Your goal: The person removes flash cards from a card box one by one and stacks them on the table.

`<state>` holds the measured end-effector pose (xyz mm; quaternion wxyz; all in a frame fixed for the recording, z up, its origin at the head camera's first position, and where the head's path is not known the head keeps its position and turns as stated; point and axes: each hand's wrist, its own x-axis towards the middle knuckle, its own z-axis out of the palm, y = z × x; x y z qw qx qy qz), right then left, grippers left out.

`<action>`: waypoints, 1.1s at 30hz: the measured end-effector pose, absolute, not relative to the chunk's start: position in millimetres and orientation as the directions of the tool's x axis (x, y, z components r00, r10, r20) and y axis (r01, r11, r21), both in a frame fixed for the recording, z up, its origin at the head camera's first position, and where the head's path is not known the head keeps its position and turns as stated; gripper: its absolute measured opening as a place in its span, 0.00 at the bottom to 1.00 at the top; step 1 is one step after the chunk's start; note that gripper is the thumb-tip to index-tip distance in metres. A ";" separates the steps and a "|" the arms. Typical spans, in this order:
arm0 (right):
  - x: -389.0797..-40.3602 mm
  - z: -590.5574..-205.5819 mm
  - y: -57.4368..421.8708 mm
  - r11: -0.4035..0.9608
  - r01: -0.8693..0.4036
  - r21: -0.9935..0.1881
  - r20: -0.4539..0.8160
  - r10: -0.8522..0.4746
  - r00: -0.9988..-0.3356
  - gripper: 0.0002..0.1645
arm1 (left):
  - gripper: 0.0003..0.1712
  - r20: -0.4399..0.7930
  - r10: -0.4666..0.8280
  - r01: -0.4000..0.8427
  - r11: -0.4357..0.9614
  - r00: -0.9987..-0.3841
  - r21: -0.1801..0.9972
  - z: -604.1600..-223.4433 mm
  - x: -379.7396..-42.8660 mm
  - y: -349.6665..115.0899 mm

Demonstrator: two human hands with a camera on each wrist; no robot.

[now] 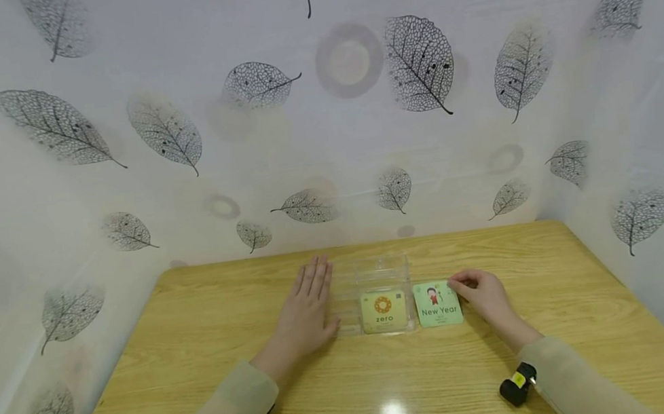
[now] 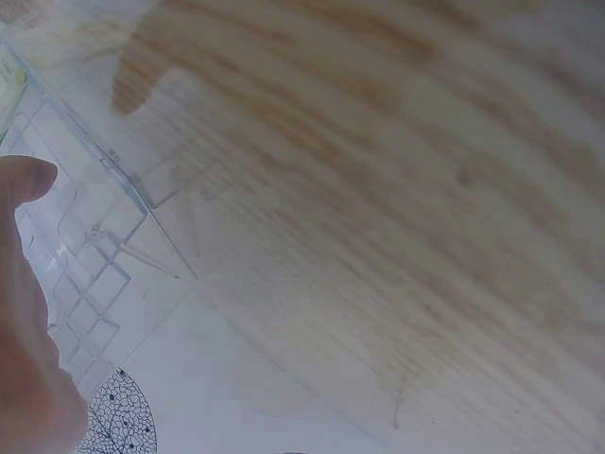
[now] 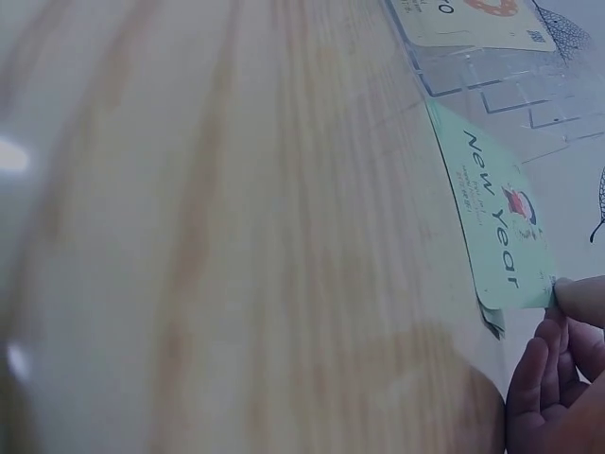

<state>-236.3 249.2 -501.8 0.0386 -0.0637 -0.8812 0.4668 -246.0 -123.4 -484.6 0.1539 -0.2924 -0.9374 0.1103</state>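
Observation:
A clear plastic tray (image 1: 380, 264) with compartments lies on the table, and a yellow card (image 1: 385, 324) reading "zero" with an orange ring sits in its front right part. My left hand (image 1: 304, 316) rests along the tray's left side, its fingers straight and pointing away from me. Just right of the tray is a green card (image 1: 440, 319) reading "New Year". My right hand (image 1: 489, 298) pinches that card's far right corner between thumb and finger. In the right wrist view, another thin edge shows under the green card (image 3: 492, 227); what it belongs to is unclear.
The wooden table (image 1: 199, 338) reaches back to a white curtain (image 1: 313, 147) printed with leaves, which also hangs on both sides. A small black device with a yellow label (image 1: 518, 382) is by my right sleeve.

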 end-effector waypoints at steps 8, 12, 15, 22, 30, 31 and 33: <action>-234.9 -499.2 246.9 0.553 0.100 -0.827 -0.012 0.160 -0.987 0.17 | 0.60 0.214 0.583 0.508 0.800 -0.784 -0.319 -485.2 -246.7 -124.0; -235.4 -499.4 246.5 0.560 0.101 -0.823 -0.009 0.164 -0.986 0.17 | 0.60 0.219 0.583 0.506 0.800 -0.782 -0.322 -485.2 -246.4 -124.1; -235.5 -499.1 246.4 0.569 0.097 -0.817 -0.005 0.161 -0.987 0.17 | 0.60 0.222 0.583 0.509 0.801 -0.781 -0.315 -485.5 -246.6 -124.2; -234.8 -498.4 246.0 0.583 0.105 -0.806 -0.007 0.166 -0.986 0.17 | 0.60 0.219 0.583 0.508 0.801 -0.782 -0.317 -486.1 -246.9 -124.0; -237.4 -499.3 247.7 0.573 0.107 -0.813 -0.003 0.180 -0.984 0.17 | 0.60 0.208 0.580 0.502 0.799 -0.787 -0.331 -485.7 -246.2 -123.3; -237.7 -499.4 247.9 0.569 0.109 -0.815 -0.005 0.181 -0.984 0.17 | 0.60 0.207 0.580 0.501 0.799 -0.788 -0.332 -485.8 -246.2 -123.2; -238.1 -499.6 248.4 0.563 0.111 -0.819 -0.009 0.181 -0.983 0.17 | 0.60 0.206 0.577 0.498 0.801 -0.790 -0.332 -485.8 -245.9 -123.1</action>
